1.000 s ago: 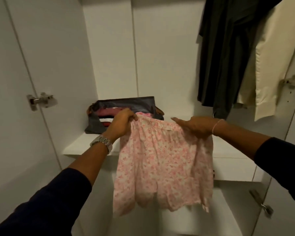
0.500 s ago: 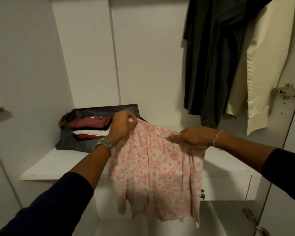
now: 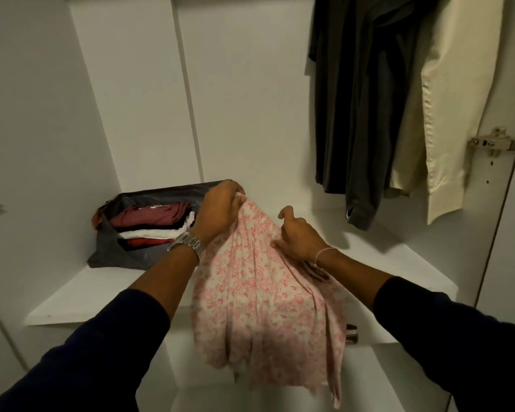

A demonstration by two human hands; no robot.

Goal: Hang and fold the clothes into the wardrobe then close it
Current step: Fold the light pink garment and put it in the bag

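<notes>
Pink-floral white garment (image 3: 265, 292); white shelf (image 3: 101, 292)

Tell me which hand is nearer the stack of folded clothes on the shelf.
Left. The left hand grips the pink floral garment right beside the stack of folded clothes; the right hand is farther right.

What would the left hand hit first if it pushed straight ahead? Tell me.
Probably the white back wall. The left hand, gripping the pink floral garment, points there past the folded stack, though depth is unclear.
</notes>
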